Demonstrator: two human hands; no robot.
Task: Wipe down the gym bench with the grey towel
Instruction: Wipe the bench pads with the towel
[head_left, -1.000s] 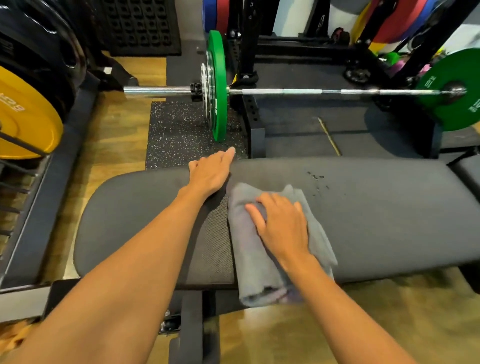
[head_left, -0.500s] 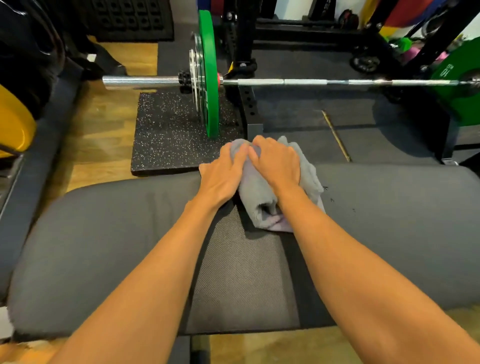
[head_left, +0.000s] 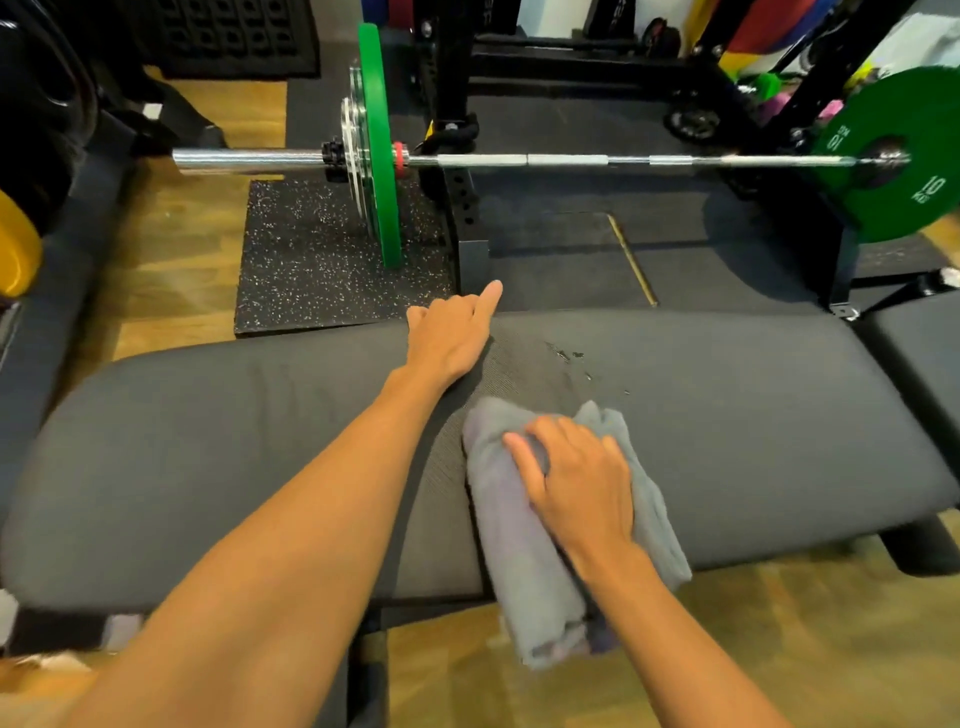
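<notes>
While the right hand (head_left: 576, 483) is pressing down on the grey towel (head_left: 519, 561), its fingers are bending into the folds and gripping the cloth. The fingertips are sinking into the fabric, so I cannot make them out fully. The towel is lying bunched across the middle of the bench (head_left: 753, 415), and its near end is hanging over the front edge above the wooden floor (head_left: 779, 639).

The left hand (head_left: 449, 340) is resting flat on the far edge of the bench and holding nothing. Its fingers are lying straight and close together, with the forefinger reaching past the edge and the other fingertips hiding behind it. A few small shiny specks (head_left: 563, 356) are sitting on the pad just beyond the towel, between the two hands.

Behind the bench a barbell (head_left: 571, 160) is lying across a black rack (head_left: 457, 208). One green plate (head_left: 379, 171) is showing edge-on at its left end, and another (head_left: 904, 156) at the right is being cut off at the edge of view. A yellow plate (head_left: 18, 244) is peeking in at the far left, mostly out of sight. The forearms are covering much of the bench's frame underneath.
</notes>
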